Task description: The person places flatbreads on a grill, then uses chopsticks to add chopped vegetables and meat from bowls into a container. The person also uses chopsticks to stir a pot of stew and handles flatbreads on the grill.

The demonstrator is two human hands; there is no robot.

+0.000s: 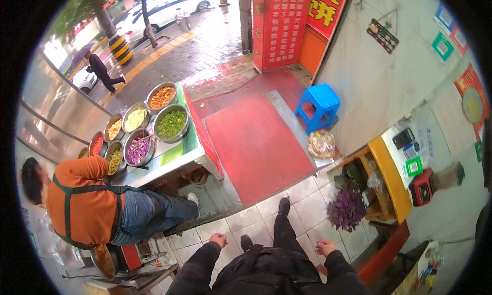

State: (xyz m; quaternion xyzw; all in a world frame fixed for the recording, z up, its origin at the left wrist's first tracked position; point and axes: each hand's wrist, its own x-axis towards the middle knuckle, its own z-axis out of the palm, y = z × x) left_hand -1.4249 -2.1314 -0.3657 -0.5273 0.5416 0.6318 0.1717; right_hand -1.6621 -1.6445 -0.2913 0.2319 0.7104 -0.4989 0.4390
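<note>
My left hand (218,239) hangs beside my body over the white tiled floor (240,220), with fingers loosely curled and nothing visible in it. On the other side, my right hand (325,247) hangs in the same relaxed way, likewise with nothing visible in it. The nearest thing to it is a purple-leaved plant (348,209). Both hands are apart from any object. Ahead, a red mat (257,145) lies on the floor towards the street. One of my dark shoes (284,206) is in front of the other.
A person in an orange top (86,203) and apron stands at a counter (169,162) with several metal bowls, including chopped greens (172,125) and shredded purple cabbage (138,149). At right are a blue plastic stool (319,105), a bagged item (322,144) and a wooden shelf table (388,179).
</note>
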